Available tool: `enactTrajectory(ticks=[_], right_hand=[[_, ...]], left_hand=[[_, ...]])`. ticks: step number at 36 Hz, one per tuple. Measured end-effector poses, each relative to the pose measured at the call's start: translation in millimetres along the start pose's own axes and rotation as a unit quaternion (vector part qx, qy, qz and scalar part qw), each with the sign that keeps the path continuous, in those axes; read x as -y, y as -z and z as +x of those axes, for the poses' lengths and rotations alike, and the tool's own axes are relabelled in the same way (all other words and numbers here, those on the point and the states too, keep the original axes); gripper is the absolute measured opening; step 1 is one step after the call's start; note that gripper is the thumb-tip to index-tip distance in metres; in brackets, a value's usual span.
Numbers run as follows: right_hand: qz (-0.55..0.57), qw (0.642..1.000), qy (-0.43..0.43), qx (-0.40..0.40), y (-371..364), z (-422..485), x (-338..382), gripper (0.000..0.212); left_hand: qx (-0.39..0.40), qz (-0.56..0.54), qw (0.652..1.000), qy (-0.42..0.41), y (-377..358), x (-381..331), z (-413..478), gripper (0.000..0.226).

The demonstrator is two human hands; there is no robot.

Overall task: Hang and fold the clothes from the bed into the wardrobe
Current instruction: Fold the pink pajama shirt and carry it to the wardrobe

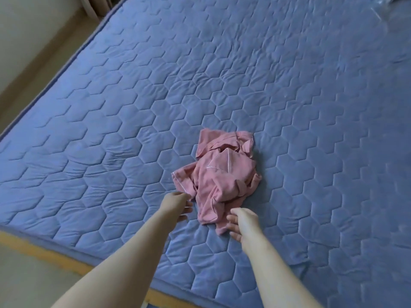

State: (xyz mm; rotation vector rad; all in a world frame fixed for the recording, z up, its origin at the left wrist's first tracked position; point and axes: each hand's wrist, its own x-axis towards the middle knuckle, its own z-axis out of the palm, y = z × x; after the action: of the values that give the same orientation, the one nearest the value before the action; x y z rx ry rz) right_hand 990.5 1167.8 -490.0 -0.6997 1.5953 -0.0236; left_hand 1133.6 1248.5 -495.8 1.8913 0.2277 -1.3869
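Observation:
A crumpled pink garment (224,174) with thin white piping lies in a heap on the blue quilted bed (111,130), near its front edge. My left hand (176,204) is at the garment's lower left corner, and its fingertips pinch the piped hem there. My right hand (241,222) reaches the garment's bottom edge, with the thumb and fingers closing on the lowest fold of cloth. Both forearms stretch in from the bottom of the view. No wardrobe is in view.
The bed's wooden frame edge (55,256) runs along the front left, with pale floor (26,283) below it. A light wall (29,30) and skirting flank the bed's left side. Something clear and shiny (391,5) lies at the far right corner.

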Motion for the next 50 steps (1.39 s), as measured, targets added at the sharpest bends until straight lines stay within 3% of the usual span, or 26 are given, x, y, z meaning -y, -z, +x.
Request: enactTrajectory(ticks=[3, 6, 11, 13, 16, 20, 23, 26, 29, 33, 35, 42, 50], right_hand=[[-0.004, 0.998, 0.040, -0.055, -9.2, 29.6, -1.9, 0.016], [-0.072, 0.987, 0.098, -0.107, -12.2, 56.9, -2.6, 0.061], [-0.286, 0.920, 0.248, -0.105, -13.1, 88.2, 19.1, 0.075], [-0.350, 0.900, 0.248, -0.078, -14.2, 101.3, 26.6, 0.077], [-0.344, 0.916, 0.204, -0.034, -17.8, 111.2, 31.7, 0.075], [-0.388, 0.904, 0.180, -0.028, -18.3, 113.8, 22.2, 0.063], [-0.319, 0.931, 0.177, -0.017, -15.4, 109.0, 11.3, 0.039], [-0.275, 0.936, 0.220, -0.002, -8.2, 93.6, 7.0, 0.010], [-0.235, 0.942, 0.238, 0.024, 3.2, 72.5, 8.2, 0.007], [-0.187, 0.951, 0.241, 0.045, 21.6, 41.6, 12.7, 0.013], [-0.160, 0.954, 0.246, 0.058, 28.8, 28.9, 17.3, 0.009], [-0.087, 0.930, 0.348, 0.076, 71.8, -57.8, 57.8, 0.012], [0.060, 0.884, 0.456, 0.087, 115.6, -157.3, 115.7, 0.029]], left_hand=[[0.004, 0.027, 1.000, 0.010, -7.2, -1.6, 30.0, 0.017], [0.000, 0.055, 0.998, 0.018, -15.1, -0.5, 56.1, 0.011], [0.021, 0.028, 0.999, 0.025, -27.6, -7.4, 83.4, 0.011], [0.024, 0.019, 0.999, 0.011, -31.5, -12.0, 90.0, 0.007], [0.032, 0.028, 0.999, -0.001, -37.6, -14.9, 95.2, 0.011], [0.045, 0.044, 0.998, -0.003, -51.6, -16.0, 92.5, 0.016], [0.063, 0.063, 0.996, -0.010, -61.9, -15.9, 84.6, 0.014], [0.078, 0.126, 0.988, -0.039, -68.3, -15.1, 73.1, 0.007], [0.068, 0.179, 0.978, -0.079, -72.2, -17.5, 55.6, 0.006], [0.032, 0.211, 0.965, -0.149, -79.8, -22.9, 21.6, 0.024], [0.007, 0.224, 0.956, -0.191, -82.8, -25.2, 8.9, 0.019], [-0.028, 0.174, 0.919, -0.354, -94.9, -59.9, -87.8, 0.014], [-0.066, 0.162, 0.821, -0.543, -93.4, -138.9, -207.8, 0.011]])
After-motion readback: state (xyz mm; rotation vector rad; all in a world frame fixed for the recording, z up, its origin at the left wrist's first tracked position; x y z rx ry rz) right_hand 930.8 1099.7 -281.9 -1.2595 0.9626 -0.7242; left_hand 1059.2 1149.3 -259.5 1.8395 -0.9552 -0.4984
